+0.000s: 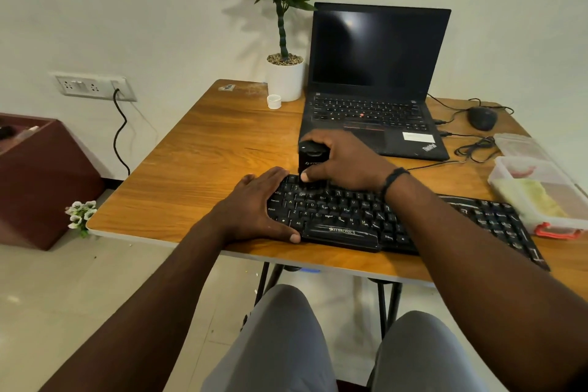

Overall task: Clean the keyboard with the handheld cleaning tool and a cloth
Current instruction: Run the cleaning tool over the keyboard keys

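Now my right hand (345, 159) wraps its fingers around the small black cleaning tool (310, 158), standing on the far-left keys of the keyboard (397, 216). My left hand (257, 204) lies flat, steadying its left end. Tool seems light, rigid; gripping mid-body suits.

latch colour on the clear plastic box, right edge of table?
Orange-red latch on the plastic box; head view, the only one.

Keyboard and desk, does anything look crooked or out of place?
The keyboard lies askew, angled to the table's front edge, its right end nearly at that edge. Tangled cables sit beside the laptop. No cloth is visible.
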